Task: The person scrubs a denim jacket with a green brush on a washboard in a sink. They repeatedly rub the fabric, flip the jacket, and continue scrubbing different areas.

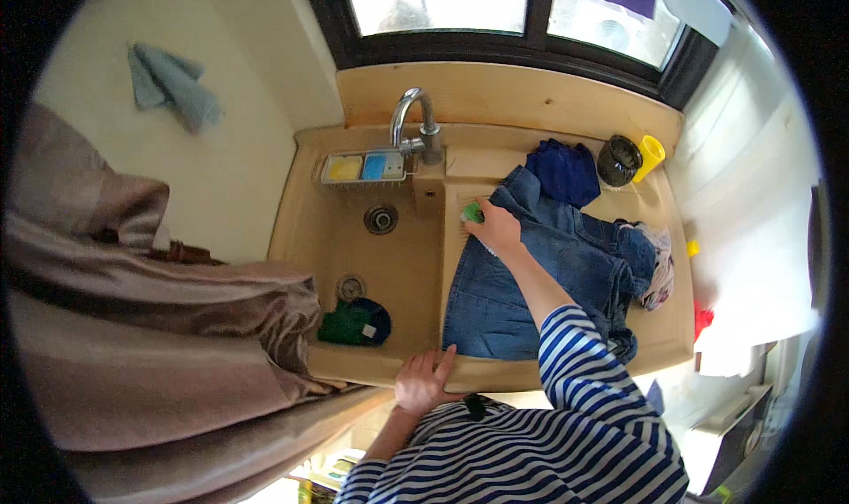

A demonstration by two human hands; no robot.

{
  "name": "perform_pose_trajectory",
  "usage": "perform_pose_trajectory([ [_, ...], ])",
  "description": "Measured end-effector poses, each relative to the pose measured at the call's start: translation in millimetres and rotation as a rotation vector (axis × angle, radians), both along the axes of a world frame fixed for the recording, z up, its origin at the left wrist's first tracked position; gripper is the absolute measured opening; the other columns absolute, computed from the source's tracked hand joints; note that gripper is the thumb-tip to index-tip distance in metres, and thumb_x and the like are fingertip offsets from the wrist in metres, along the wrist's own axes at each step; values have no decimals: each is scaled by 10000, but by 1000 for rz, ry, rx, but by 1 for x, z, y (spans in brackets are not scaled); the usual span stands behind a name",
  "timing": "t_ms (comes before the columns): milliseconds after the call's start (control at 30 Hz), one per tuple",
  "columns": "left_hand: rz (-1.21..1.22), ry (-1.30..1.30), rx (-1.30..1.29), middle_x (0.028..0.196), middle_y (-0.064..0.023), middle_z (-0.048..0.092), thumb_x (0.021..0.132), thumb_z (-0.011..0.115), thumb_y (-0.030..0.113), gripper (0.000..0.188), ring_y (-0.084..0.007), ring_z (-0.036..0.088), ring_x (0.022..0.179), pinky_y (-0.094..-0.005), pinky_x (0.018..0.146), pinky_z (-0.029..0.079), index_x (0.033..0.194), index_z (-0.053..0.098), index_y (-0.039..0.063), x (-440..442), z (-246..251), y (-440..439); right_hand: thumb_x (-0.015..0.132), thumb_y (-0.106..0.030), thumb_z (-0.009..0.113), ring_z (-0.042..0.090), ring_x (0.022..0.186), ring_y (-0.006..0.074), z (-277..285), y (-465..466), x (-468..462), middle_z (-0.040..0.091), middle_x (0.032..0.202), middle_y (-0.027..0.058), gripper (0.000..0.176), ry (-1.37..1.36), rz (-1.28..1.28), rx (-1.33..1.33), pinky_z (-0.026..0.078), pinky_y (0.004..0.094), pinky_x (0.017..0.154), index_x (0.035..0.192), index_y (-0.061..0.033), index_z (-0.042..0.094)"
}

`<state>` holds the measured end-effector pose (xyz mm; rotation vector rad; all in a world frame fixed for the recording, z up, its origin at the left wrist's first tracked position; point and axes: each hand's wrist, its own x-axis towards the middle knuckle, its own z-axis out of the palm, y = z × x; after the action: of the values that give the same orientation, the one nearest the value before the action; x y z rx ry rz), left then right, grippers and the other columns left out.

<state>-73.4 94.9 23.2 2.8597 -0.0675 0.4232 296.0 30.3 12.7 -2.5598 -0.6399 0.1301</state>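
A blue denim garment (511,305) lies spread over the ribbed washboard side of a beige laundry sink (567,377). Near the garment's upper left edge, my right hand (497,225) grips a small green and white brush-like item (472,213); its exact kind is unclear. My left hand (424,378) rests with fingers apart on the sink's front rim, beside the garment's lower left corner, holding nothing. A dark blue bunched cloth (562,172) sits above the denim, and a pale patterned cloth (658,265) shows at its right end.
A chrome faucet (414,123) stands behind the basin, beside a wire rack (365,167) with sponges. Green and dark blue cloths (345,323) lie in the basin's lower left. A dark jar (619,161) and yellow cup (651,156) stand at the back right. A brown curtain (166,325) hangs left.
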Motion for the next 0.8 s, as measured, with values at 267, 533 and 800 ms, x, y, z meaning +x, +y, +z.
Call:
perform_pose_trajectory([
  [267,-23,-17,3,1113,-149,697,552,860,702,1030,-310,675,908,-461,828,558,1383,646,132,4,-6,-3,755,-464,766,737,856,365,46,-19,-138,745,921,162,563,150,540,-154,596,496,707,1231,-173,698],
  [533,-40,-27,63,1022,-144,713,540,876,697,1005,-304,678,782,-461,707,549,1331,677,109,9,-3,-5,764,-390,789,739,886,364,15,-5,-120,748,951,159,470,118,254,15,589,502,731,1127,-115,673],
  [800,-61,-19,36,962,-150,676,627,848,696,1006,-355,650,808,-488,711,527,1401,627,92,4,2,-11,792,-376,784,707,940,358,24,-57,-96,724,990,181,527,110,-131,509,565,461,798,1242,-125,677],
])
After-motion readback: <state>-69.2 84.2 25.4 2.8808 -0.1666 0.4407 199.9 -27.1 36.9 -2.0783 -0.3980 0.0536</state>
